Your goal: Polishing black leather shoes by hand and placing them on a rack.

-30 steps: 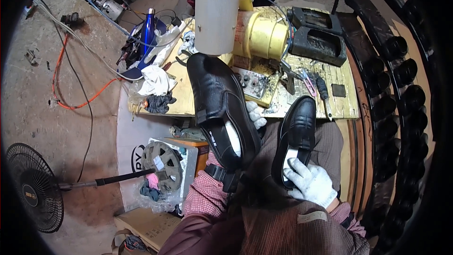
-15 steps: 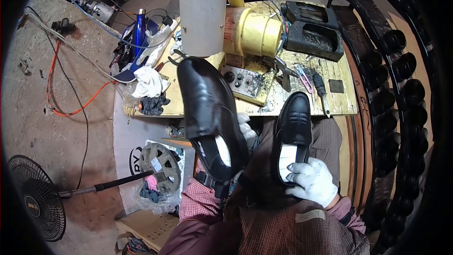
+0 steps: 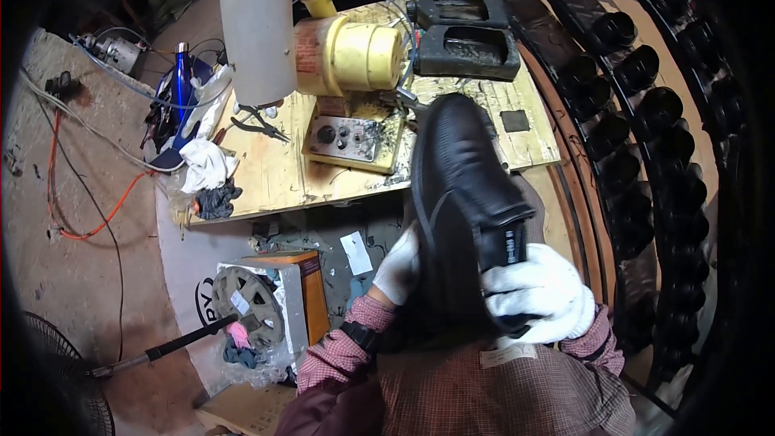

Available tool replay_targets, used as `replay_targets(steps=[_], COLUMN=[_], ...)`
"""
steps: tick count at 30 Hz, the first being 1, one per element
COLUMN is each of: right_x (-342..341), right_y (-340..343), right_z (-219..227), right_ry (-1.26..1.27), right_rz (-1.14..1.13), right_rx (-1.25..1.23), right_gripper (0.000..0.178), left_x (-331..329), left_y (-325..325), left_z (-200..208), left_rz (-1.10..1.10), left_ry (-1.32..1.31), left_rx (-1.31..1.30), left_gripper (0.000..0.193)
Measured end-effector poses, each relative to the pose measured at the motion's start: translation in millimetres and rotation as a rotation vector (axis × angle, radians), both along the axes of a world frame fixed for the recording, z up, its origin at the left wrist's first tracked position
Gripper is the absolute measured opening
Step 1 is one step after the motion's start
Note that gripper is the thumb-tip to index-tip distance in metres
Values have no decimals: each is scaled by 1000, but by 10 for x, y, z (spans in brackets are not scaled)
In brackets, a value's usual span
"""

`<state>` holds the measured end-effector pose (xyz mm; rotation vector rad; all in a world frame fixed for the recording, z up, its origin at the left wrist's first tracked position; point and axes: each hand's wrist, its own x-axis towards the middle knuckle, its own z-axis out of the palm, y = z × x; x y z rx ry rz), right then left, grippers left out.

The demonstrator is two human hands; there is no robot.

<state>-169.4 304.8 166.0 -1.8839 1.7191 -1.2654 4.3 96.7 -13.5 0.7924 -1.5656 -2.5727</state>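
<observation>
A black leather slip-on shoe [image 3: 464, 186] is held up over my lap, toe pointing away toward the workbench and side turned to me. My right hand [image 3: 541, 295], in a white glove, is closed around the heel end by the opening. At the shoe's left side is my gloved left hand [image 3: 400, 268], its fingers mostly hidden behind the shoe but apparently gripping from there. Whether a second shoe lies pressed against or behind this one, I cannot tell.
Ahead stands a wooden workbench [image 3: 274, 186] with a yellow machine [image 3: 355, 56], a control box [image 3: 347, 137], pliers [image 3: 260, 124] and black trays [image 3: 472, 52]. Racks of black shoes [image 3: 638, 129] line the right. A fan [image 3: 64, 371] and a carton [image 3: 242, 404] are at lower left.
Two shoes were held apart, one in each hand; now one shoe shows, turned on its side between both hands. My left hand has come lower. The view has swung to the right.
</observation>
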Motion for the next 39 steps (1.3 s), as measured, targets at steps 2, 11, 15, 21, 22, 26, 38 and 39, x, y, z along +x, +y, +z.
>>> replay_targets(steps=[2,11,15,21,22,26,38,39], right_x=[21,190,111,314,374,477,356,314], right_y=[-170,-774,-588,-135,-111,-136,-252,-227], right_z=[-6,-156,-180,-511,-588,-770,-800,-765], right_ry=[-35,181,161,310,299,381,310,203], right_rz=[103,245,-72,-82,-59,39,-45,-41], right_rx=[-5,84,-112,263,259,464,355,266], right_gripper=[39,53,62,73,68,55,42,41], left_x=[-61,110,57,-125,-138,-215,-235,-219], left_y=[-21,-226,-492,-1003,-1075,-1350,-1936,-1973], left_z=[123,711,696,577,527,291,663,712], left_rz=[211,175,204,379,375,447,672,738], left_ry=[-73,612,127,836,847,709,387,589], left_rx=[375,919,-623,550,524,343,-382,99], left_gripper=[31,114,76,46,46,72,86,87])
